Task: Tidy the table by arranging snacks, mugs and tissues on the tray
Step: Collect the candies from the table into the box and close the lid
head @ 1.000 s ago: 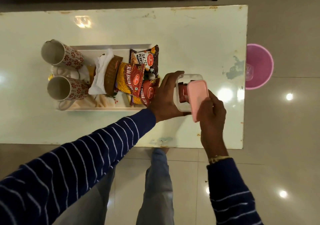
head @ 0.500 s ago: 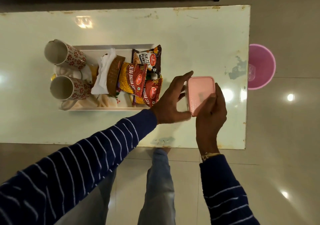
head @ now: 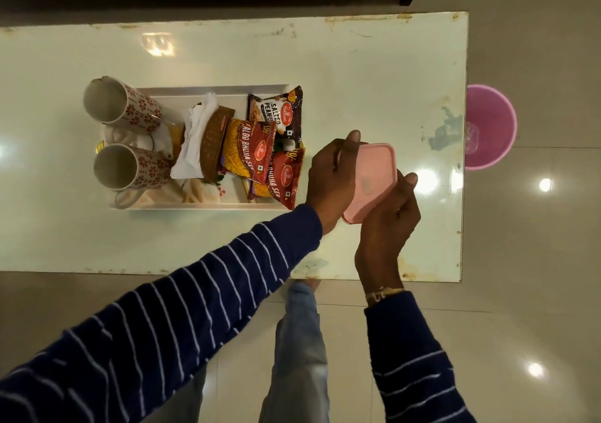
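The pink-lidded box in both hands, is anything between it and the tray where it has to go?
Yes. The pink-lidded box, held by the left hand and right hand, sits just right of the tray. The tray's near end is filled with snack packets, leaving little bare floor visible.

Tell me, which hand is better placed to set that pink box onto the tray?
Probably the left hand: it grips the pink box on the side nearest the tray; the right hand holds the far side.
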Tool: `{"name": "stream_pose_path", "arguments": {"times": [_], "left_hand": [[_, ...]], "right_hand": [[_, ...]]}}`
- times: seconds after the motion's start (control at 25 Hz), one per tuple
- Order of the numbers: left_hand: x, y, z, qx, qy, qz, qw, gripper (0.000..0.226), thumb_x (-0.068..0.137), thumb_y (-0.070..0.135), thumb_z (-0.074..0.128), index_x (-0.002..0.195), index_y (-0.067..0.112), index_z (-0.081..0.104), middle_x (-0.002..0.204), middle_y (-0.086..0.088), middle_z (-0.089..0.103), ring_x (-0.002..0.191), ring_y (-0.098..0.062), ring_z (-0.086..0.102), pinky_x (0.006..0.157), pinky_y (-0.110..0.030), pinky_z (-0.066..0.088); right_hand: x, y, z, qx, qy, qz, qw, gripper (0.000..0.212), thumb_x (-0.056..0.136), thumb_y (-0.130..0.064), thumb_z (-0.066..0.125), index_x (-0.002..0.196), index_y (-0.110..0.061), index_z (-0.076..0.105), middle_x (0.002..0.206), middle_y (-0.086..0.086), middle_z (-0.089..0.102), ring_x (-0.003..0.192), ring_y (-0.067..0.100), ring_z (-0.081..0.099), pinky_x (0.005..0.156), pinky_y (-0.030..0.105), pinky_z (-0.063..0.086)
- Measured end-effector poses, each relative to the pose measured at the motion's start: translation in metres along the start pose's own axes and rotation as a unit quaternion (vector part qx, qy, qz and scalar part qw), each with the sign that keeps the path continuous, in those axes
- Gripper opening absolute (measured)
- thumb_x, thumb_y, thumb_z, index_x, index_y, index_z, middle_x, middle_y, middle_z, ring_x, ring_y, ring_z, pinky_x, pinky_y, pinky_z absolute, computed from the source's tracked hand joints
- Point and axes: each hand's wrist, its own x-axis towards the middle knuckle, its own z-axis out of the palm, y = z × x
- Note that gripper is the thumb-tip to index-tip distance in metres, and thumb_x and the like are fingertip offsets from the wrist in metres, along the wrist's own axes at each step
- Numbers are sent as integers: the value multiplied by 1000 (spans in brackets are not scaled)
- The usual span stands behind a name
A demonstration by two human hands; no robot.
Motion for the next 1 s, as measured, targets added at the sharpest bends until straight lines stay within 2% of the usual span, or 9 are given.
{"name": "stream_pose_path", "arguments": {"times": [0.12,0.2,0.32,0.44,0.52,0.64,0.8,0.92,1.0], "left_hand": [[7,-2,5,41,-13,11,999,38,101,49,41,95,19,64,90,1,66,87,-17,59,71,-28,46],[15,-6,1,61,-22,-8,998,41,102,48,38,104,14,61,97,-2,64,92,-20,58,78,-35,48],[24,-12,-4,96,-36,-30,994,41,103,47,35,121,13,49,114,-3,58,104,-19,55,88,-35,47],[26,-27,-4,144,-32,-35,988,37,103,29,44,135,10,44,136,-9,50,122,-23,50,98,-36,48],[23,-39,-6,171,-18,-27,985,35,101,16,49,135,9,47,137,-10,52,122,-24,52,95,-30,50],[23,-50,-12,205,11,-11,979,34,100,9,51,133,6,51,132,-12,55,119,-24,54,94,-29,51],[25,-55,-14,249,30,30,968,31,98,7,54,129,5,55,119,-14,58,105,-22,57,81,-21,44],[27,-57,-11,244,51,12,968,27,97,7,57,124,5,58,115,-14,60,103,-22,59,78,-21,44],[26,-58,-6,247,67,8,967,24,97,8,58,120,5,58,113,-14,61,103,-24,60,80,-26,48]], "right_hand": [[2,8,4,26,8,2,1000,46,105,-47,32,112,-16,65,90,-7,70,81,7,68,66,21,54],[6,15,4,24,-35,24,999,41,105,-46,31,113,-16,59,99,0,65,88,10,64,71,23,53],[21,23,6,-19,-77,56,995,42,103,-50,35,124,-17,51,117,0,60,102,12,60,73,20,55],[40,32,12,-51,-72,98,991,46,102,-53,35,125,-16,51,121,3,60,105,16,60,74,24,52],[47,38,18,-87,-77,92,989,47,104,-51,32,120,-12,52,113,4,60,99,18,59,74,27,49],[53,46,25,-180,-62,13,982,45,106,-44,30,105,-7,55,97,5,59,92,23,57,76,37,48],[58,58,26,-308,-49,-41,949,44,108,-36,25,113,-4,55,113,14,59,103,28,52,97,45,41],[59,65,24,-305,-59,-69,948,40,108,-35,26,113,-6,53,111,12,57,97,21,48,87,39,41],[62,66,25,-302,-59,-71,949,40,108,-38,26,113,-8,52,110,10,56,98,24,51,82,34,38]]}}
